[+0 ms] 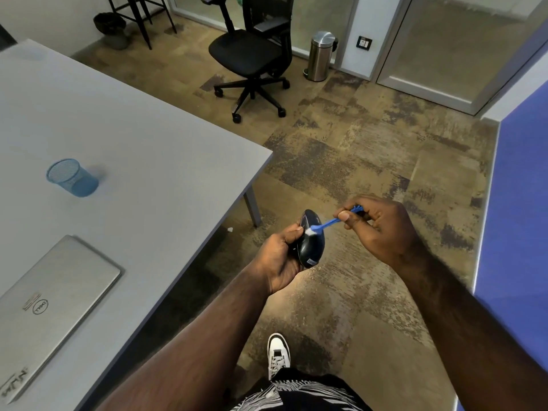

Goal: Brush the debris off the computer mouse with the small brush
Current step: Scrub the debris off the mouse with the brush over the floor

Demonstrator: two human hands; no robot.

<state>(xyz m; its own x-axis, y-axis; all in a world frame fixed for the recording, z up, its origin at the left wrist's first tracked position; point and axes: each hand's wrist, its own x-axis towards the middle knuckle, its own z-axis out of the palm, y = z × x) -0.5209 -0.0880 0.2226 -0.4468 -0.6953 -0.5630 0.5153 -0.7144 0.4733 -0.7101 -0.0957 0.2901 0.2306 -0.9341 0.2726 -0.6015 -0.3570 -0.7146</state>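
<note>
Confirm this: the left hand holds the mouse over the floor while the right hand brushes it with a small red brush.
One detail is wrong: the brush is blue, not red, as the head view shows. The left hand holds the mouse over the floor while the right hand brushes it.

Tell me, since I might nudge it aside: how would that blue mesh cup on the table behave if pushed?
The blue mesh cup looks like thin wire mesh, so probably light. It seems empty and taller than wide, so a high push may tip it, and then it might roll.

"DELL" logo on closed laptop (56,304) lid; mouse (311,244) label unreadable
</note>
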